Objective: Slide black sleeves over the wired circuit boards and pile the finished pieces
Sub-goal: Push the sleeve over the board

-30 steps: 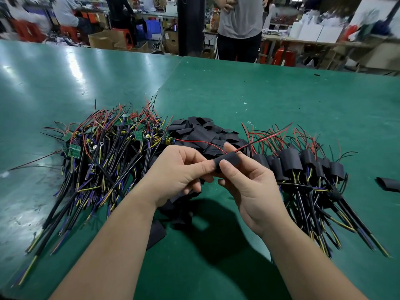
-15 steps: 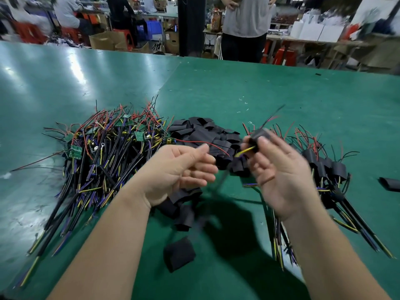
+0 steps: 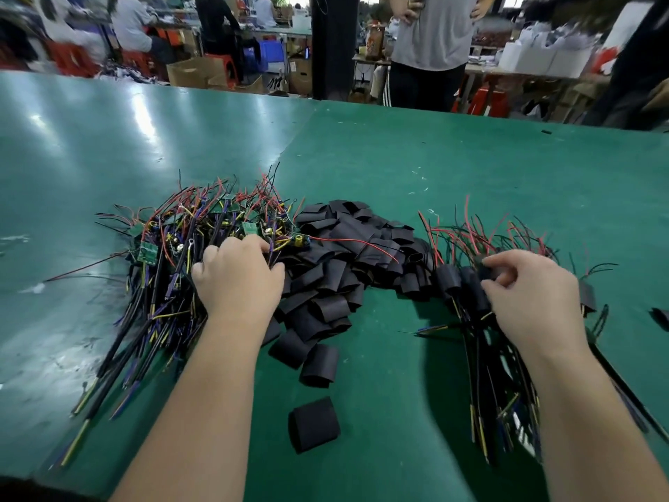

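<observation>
A: Status on the sleeving?

B: Right hand is sitting on the finished pile at the right, fingers curling round and pinching a sleeved piece on top of it. I'm reading that as the drop-off. Left hand is reaching into the bare boards on the left, fingers curling down among the wires. Can't tell if they're pinching one.

A: Sleeves?

B: Black sleeves are lying heaped between the two piles, touching both. One loose sleeve is lying apart, nearer the person.

A: Handling?

B: I'm judging it all light. Sleeves are looking soft and flattened, so probably needing a squeeze on the folded edges to open the mouth. Boards are stiff, but the leads are floppy and tangling, so pulling by a wire is likely dragging neighbours along. I'm suggesting a hold at the board edge, or on the leads bunched close to it.

A: Room?

B: Table is giving plenty of open surface beyond the piles. Between the forearms there's only that loose sleeve. Finished leads are trailing toward the near right edge, so I'm flagging a snag risk there.
</observation>
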Available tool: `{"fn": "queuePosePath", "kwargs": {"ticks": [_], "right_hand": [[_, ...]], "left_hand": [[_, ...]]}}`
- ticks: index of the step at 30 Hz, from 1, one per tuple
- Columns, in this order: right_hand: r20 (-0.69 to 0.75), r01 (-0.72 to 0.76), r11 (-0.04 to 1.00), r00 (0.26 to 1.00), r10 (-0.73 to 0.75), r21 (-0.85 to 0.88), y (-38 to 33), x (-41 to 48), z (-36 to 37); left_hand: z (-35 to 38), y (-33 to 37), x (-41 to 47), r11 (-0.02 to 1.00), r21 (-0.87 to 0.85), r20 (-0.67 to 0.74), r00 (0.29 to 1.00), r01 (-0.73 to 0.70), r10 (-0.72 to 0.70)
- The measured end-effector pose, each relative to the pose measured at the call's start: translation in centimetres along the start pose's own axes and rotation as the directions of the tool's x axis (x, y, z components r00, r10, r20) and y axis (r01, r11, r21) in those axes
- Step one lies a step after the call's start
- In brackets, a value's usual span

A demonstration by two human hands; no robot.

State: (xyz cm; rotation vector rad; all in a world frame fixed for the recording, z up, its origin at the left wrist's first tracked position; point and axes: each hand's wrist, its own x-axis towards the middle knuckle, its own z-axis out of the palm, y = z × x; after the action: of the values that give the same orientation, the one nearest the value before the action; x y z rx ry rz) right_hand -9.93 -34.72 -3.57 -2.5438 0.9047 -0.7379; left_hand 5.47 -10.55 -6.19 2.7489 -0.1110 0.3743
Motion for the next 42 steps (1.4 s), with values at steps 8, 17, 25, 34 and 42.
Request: {"fn": "queuePosePath", "kwargs": {"ticks": [8, 17, 25, 34, 42], "right_hand": [[0.292, 0.064, 0.975, 0.956, 0.0, -0.212, -1.0, -0.8, 0.5], [-0.075, 0.129, 0.972, 0.99, -0.116, 0.197, -2.4, -2.1, 0.1], [0.191, -0.06, 0.713, 0.976, -0.105, 0.698, -4.1, -3.0, 1.0], [0.332, -0.204, 0.365, 0.881, -0.336, 0.908, -6.6, -4.5, 3.6], [0.294, -0.247, 0.304, 0.948, -0.12, 0.92, -6.3, -4.2, 4.3]], "left_hand": [[0.8, 2.6, -0.6, 0.926, -0.098, -0.182, 0.922, -0.364, 0.343], [2.5, 4.1, 0.0, 0.95, -0.048, -0.067, 0.949, -0.31, 0.306], [-0.8, 3.3, -1.2, 0.663, -0.357, -0.684, 0.667, -0.659, 0.295], [-0.8, 4.4, -3.4, 0.525, -0.645, -0.092, 0.738, -0.556, 0.669], [-0.2, 1.0, -1.4, 0.945, -0.256, 0.296, 0.914, -0.203, 0.277]]}}
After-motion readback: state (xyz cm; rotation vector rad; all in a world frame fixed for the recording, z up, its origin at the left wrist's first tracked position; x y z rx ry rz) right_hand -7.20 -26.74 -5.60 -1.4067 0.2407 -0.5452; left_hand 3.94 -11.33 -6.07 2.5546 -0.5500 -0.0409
